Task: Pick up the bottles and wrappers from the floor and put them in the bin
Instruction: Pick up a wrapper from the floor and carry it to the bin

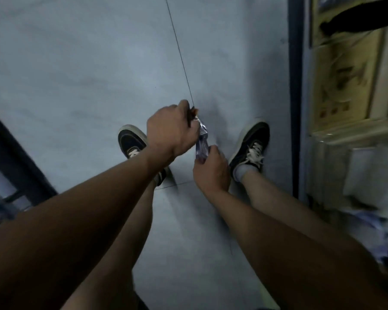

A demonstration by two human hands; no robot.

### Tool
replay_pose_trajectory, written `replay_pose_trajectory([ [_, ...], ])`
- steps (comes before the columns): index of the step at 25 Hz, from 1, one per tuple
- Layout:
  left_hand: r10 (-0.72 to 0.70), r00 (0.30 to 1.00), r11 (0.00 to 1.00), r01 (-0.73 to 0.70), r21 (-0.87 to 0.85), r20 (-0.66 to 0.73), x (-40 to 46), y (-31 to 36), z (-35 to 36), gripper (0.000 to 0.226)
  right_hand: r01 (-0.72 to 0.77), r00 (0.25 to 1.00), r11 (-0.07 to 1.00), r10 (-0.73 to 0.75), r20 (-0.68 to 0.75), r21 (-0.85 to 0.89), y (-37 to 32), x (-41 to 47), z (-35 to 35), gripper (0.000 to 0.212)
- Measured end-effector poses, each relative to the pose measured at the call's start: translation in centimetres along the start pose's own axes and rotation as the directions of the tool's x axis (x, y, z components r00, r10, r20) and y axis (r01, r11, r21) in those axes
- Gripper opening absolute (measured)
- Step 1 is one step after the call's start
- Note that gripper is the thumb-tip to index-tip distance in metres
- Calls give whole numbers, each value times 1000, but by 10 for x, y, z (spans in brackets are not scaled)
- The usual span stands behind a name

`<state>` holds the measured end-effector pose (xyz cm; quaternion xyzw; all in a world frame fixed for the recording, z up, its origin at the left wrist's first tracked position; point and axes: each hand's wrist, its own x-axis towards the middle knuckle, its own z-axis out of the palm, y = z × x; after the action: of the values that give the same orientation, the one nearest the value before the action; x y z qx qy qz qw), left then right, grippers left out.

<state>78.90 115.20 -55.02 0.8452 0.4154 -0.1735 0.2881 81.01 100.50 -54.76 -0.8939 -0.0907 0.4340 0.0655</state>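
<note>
A crumpled bluish-purple wrapper (202, 139) hangs between my two hands above the grey floor. My left hand (170, 128) pinches its upper end, fingers closed around it. My right hand (211, 171) grips its lower end from below. Most of the wrapper is hidden inside the two fists. No bottle and no bin show in this view.
My two feet in dark sneakers (132, 139) (251, 146) stand on the grey tiled floor (87, 74). A dark blue post (296, 86) and stacked cardboard and papers (349, 86) run along the right. A dark frame (16, 153) crosses the left edge.
</note>
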Motion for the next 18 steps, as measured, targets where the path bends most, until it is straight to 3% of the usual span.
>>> replay_pose_trajectory([
  [6, -42, 999, 999, 42, 16, 28, -137, 70, -198, 30, 332, 943, 935, -334, 4, -122, -52, -146, -173, 16],
  [10, -104, 994, 994, 103, -34, -31, -210, 91, -304, 31, 519, 853, 832, -518, 61, -196, -82, -227, -268, 12],
  [14, -198, 977, 977, 190, -99, -79, -271, 99, -374, 18, 552, 826, 797, -563, 31, -245, -96, -292, -328, 15],
  [18, -151, 984, 983, 139, -122, -99, -304, 84, -411, 22, 510, 842, 830, -535, -67, -224, -99, -344, -352, 19],
])
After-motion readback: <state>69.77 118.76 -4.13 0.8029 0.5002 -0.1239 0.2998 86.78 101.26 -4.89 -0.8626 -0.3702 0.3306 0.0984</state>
